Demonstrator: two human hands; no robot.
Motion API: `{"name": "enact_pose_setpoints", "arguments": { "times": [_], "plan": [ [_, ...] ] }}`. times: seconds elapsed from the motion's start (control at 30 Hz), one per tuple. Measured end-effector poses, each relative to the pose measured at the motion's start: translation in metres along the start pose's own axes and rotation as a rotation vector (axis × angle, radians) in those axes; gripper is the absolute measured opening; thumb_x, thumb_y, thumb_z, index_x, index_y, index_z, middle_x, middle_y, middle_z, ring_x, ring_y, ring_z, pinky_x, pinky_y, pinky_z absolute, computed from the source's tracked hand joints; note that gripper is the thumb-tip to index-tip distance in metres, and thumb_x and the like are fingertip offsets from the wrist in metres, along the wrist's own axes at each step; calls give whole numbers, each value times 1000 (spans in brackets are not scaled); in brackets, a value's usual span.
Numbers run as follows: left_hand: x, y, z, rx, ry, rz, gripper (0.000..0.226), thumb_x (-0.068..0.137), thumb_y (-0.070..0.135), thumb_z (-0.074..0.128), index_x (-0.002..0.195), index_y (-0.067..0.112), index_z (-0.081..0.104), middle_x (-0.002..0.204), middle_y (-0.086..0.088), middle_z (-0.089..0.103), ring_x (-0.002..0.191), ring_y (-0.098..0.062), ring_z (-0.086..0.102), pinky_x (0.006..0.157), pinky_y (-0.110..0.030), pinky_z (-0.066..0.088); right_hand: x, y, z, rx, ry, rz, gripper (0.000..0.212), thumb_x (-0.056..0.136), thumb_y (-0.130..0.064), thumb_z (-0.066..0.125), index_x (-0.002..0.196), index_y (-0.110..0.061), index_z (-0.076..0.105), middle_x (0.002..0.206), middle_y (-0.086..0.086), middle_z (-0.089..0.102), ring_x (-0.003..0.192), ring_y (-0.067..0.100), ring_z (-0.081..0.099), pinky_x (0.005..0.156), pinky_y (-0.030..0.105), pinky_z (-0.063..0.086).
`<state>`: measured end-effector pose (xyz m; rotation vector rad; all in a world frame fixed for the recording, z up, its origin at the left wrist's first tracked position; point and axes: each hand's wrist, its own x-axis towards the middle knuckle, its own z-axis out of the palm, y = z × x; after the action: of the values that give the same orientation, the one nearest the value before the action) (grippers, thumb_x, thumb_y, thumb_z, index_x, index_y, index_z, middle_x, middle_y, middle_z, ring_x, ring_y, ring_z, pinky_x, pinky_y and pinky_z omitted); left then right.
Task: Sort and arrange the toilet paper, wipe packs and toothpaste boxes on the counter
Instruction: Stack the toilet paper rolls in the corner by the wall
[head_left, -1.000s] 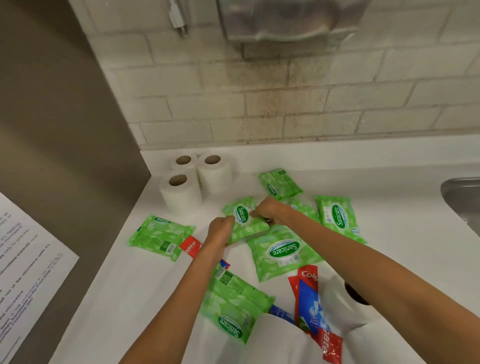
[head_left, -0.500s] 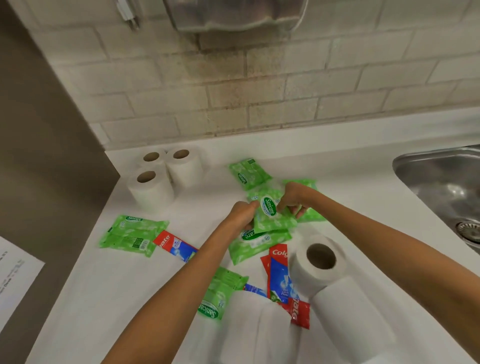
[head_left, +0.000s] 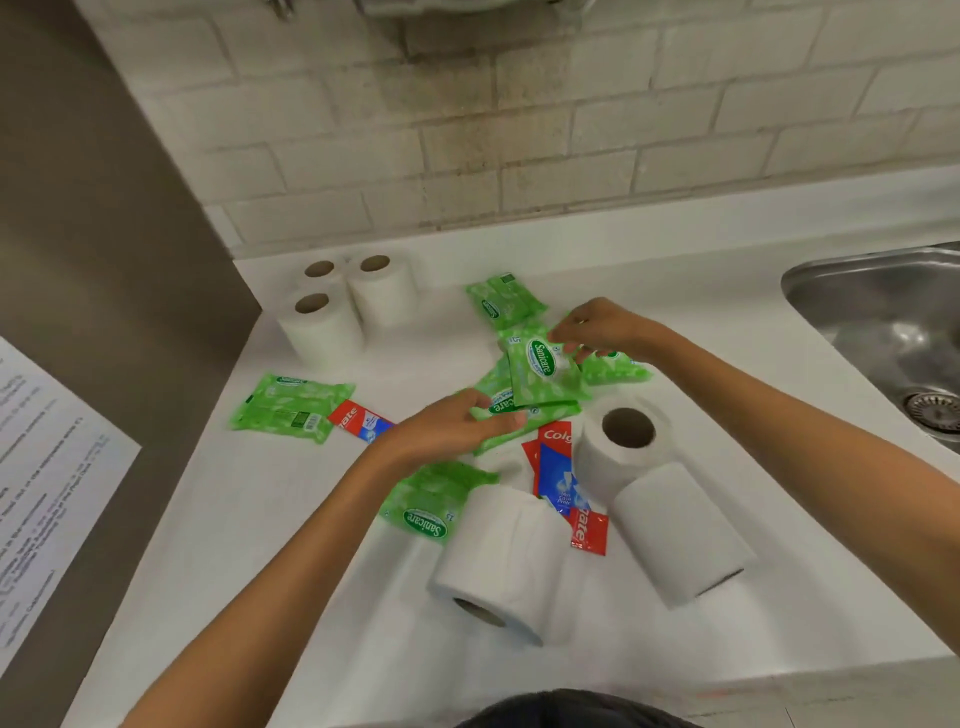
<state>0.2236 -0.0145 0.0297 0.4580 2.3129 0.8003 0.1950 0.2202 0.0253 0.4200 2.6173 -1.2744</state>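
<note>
Since half a second ago my left hand (head_left: 457, 431) has let go of the wipe pack (head_left: 543, 371) and dropped toward me; its fingers (head_left: 501, 422) now lie flat and together on a lower pack (head_left: 524, 423). My right hand (head_left: 597, 325) pinches the upper pack's far edge, fingers clamped on it, though I can't quite tell how much of it is lifted off the pile. Around it lie more green packs: one behind (head_left: 501, 301), one under my right wrist (head_left: 615, 366), one near my left forearm (head_left: 431, 501), one off to the left (head_left: 288, 408) touching a toothpaste box (head_left: 358, 422). More boxes (head_left: 558, 475) sit between fallen rolls (head_left: 506, 558). Three upright rolls (head_left: 322, 325) stand in the counter's (head_left: 727, 332) far left corner.
</note>
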Motion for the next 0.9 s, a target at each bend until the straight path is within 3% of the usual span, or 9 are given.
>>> {"name": "enact_pose_setpoints", "arguments": {
  "times": [0.07,0.2,0.33,0.4,0.47,0.6,0.7,0.8,0.9],
  "plan": [
    [-20,-10,8,42,-23,-66,92,70,76,48,143,24,27,145,-5,42,127,-23,47,104,-36,39,-10,-4,9,26,-2,-40,33,88,-27,61,107,0,64,92,9,63,62,11,57,48,18,38],
    [-47,-22,34,135,3,-155,113,57,87,48,147,26,16,154,0,28,140,-23,31,107,-36,31,-24,-12,24,110,-3,-82,34,87,-24,63,108,3,62,90,11,62,60,11,56,43,6,42],
    [-57,-27,62,186,36,-145,117,52,86,55,144,24,19,148,2,38,131,-23,42,102,-36,41,-35,-21,36,136,0,-90,35,87,-25,63,109,1,61,90,10,62,60,11,57,46,7,44],
    [-59,-27,73,199,54,-150,119,53,81,61,145,22,15,148,1,37,131,-23,42,97,-31,40,-41,-24,39,146,4,-98,34,87,-25,63,110,1,62,90,10,61,60,10,56,45,6,43],
    [-60,-26,81,231,86,-149,119,56,75,65,146,21,10,147,0,38,131,-23,43,87,-26,37,-46,-25,41,150,5,-105,35,87,-25,63,111,1,62,91,10,62,62,10,56,54,10,46],
    [-61,-28,86,241,136,-147,119,58,65,70,147,19,5,142,-3,45,125,-26,48,90,-33,44,-53,-30,44,155,-3,-113,35,88,-22,62,113,2,60,94,11,61,63,11,56,60,14,47],
    [-66,-33,78,26,133,-138,113,56,54,77,144,21,14,137,-1,46,121,-24,49,92,-37,50,-58,-34,45,150,-18,-125,29,88,-25,61,108,-4,62,93,7,62,64,9,57,50,10,45],
    [-68,-36,60,-285,154,-86,95,61,43,81,136,17,29,128,1,52,111,-17,55,87,-31,51,-59,-35,43,189,-42,-114,24,87,-36,60,101,-16,60,95,3,65,71,9,61,64,20,45],
    [-66,-35,31,-503,231,34,75,65,33,81,126,19,39,117,5,59,99,-8,59,72,-18,52,-59,-38,38,310,-92,-91,45,82,-52,59,113,-19,58,98,0,68,81,12,66,70,24,49]
  ]
}}
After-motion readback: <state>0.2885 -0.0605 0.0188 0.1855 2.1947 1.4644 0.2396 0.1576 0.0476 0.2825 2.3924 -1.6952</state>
